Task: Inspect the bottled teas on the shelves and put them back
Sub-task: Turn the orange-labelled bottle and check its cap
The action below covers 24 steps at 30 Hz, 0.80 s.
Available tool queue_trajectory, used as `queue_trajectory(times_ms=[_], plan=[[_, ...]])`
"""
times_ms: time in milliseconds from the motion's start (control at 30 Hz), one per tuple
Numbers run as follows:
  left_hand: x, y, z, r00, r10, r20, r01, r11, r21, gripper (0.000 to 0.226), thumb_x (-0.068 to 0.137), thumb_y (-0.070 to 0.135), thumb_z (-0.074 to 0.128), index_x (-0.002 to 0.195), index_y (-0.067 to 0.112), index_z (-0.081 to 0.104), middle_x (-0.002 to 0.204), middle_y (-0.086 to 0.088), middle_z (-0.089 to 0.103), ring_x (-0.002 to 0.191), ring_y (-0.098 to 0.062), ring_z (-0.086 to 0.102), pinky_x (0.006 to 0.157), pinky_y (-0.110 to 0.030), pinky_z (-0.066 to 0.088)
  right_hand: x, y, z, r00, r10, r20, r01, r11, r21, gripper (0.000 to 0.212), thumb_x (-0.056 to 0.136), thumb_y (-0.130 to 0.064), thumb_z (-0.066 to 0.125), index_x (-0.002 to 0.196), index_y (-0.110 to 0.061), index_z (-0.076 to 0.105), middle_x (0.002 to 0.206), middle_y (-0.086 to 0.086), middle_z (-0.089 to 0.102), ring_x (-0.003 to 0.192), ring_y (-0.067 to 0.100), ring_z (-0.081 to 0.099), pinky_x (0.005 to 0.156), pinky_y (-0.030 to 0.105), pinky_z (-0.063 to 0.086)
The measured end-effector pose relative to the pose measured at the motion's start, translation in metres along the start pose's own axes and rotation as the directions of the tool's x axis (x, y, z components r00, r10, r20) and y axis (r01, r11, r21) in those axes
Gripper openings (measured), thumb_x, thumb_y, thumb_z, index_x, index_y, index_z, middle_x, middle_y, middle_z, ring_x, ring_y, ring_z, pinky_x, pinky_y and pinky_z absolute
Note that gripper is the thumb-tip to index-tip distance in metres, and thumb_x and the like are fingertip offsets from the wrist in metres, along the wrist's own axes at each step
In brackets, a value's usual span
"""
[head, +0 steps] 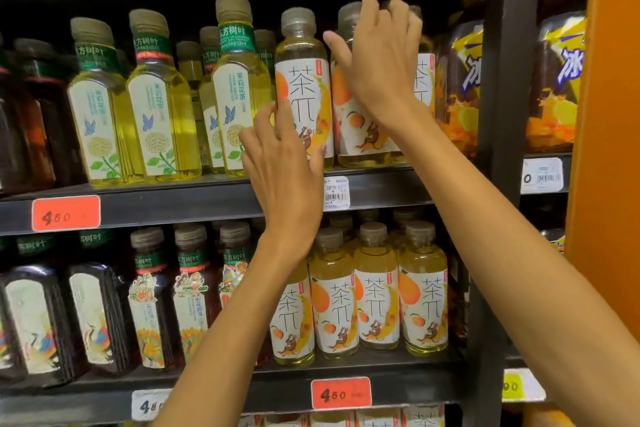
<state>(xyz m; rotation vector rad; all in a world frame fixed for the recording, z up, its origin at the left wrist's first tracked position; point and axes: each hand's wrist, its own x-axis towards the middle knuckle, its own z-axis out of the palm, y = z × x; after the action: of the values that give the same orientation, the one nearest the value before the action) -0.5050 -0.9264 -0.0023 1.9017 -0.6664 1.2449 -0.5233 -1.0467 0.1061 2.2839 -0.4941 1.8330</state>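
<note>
The upper shelf (221, 199) carries yellow tea bottles with white and orange labels. My left hand (282, 170) lies flat against the lower front of the left one of these tea bottles (304, 80), fingers spread and pointing up, thumb on its label. That bottle stands upright on the shelf. My right hand (379, 62) is raised in front of the neighbouring tea bottle (349, 135). Its fingertips are blurred and curl near the bottle caps at the back. It hides most of that bottle and the one to its right. Neither hand is closed around a bottle.
Green-labelled pale yellow tea bottles (156, 97) stand to the left on the same shelf, with dark bottles at the far left. Large iced-tea bottles (464, 80) sit to the right beside a dark upright post (505, 80). The lower shelf (242, 392) holds more tea bottles and red price tags.
</note>
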Motion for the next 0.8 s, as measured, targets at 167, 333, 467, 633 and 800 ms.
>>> queue_trajectory(times_ms=[167, 333, 467, 633, 800], plan=[[-0.009, 0.013, -0.001, 0.987, 0.159, 0.025, -0.154, 0.979, -0.13, 0.06, 0.087, 0.026, 0.065, 0.14, 0.011, 0.04, 0.143, -0.005, 0.041, 0.123, -0.024, 0.035, 0.101, -0.031, 0.031, 0.001, 0.005, -0.019, 0.998, 0.065, 0.001, -0.064, 0.969, 0.237, 0.07, 0.088, -0.056, 0.053, 0.141, -0.012, 0.036, 0.132, 0.004, 0.048, 0.127, 0.021, 0.036, 0.099, 0.027, 0.024], [-0.013, 0.024, 0.001, 0.973, 0.16, 0.168, -0.076, 0.903, -0.422, 0.072, 0.086, 0.027, 0.068, 0.145, 0.011, 0.03, 0.141, -0.004, 0.042, 0.131, -0.015, 0.037, 0.11, -0.03, 0.034, -0.024, 0.006, -0.046, 0.996, 0.09, -0.026, -0.038, 0.636, 0.771, 0.075, 0.083, -0.03, 0.073, 0.14, -0.003, 0.033, 0.127, 0.009, 0.043, 0.116, 0.017, 0.045, 0.098, 0.026, 0.042], [-0.016, 0.033, 0.002, 0.976, 0.15, 0.161, -0.059, 0.884, -0.464, 0.079, 0.084, 0.032, 0.07, 0.146, 0.012, 0.025, 0.142, -0.003, 0.04, 0.132, -0.013, 0.035, 0.107, -0.024, 0.034, -0.036, 0.01, -0.061, 0.994, 0.062, -0.085, 0.041, 0.521, 0.853, 0.05, 0.083, -0.017, 0.074, 0.12, 0.006, 0.05, 0.106, 0.001, 0.055, 0.096, 0.009, 0.055, 0.081, 0.02, 0.049], [-0.014, 0.043, -0.004, 0.971, 0.127, 0.2, 0.016, 0.806, -0.591, 0.091, 0.078, 0.032, 0.076, 0.148, 0.015, 0.019, 0.144, -0.005, 0.038, 0.132, -0.017, 0.038, 0.105, -0.041, 0.043, -0.045, 0.007, -0.081, 0.99, 0.099, -0.103, 0.046, 0.463, 0.885, 0.038, 0.083, -0.012, 0.072, 0.11, 0.006, 0.054, 0.092, -0.006, 0.054, 0.082, 0.004, 0.055, 0.074, 0.017, 0.048], [-0.025, 0.043, -0.021, 0.979, 0.133, 0.152, 0.008, 0.726, -0.687, 0.087, 0.072, 0.029, 0.081, 0.141, 0.014, 0.03, 0.131, -0.001, 0.05, 0.117, -0.008, 0.051, 0.09, -0.028, 0.054, -0.061, 0.009, -0.106, 0.991, 0.13, 0.038, -0.077, 0.304, 0.95, 0.027, 0.087, -0.013, 0.068, 0.109, 0.0, 0.059, 0.091, -0.005, 0.06, 0.081, -0.005, 0.059, 0.073, 0.015, 0.048]])
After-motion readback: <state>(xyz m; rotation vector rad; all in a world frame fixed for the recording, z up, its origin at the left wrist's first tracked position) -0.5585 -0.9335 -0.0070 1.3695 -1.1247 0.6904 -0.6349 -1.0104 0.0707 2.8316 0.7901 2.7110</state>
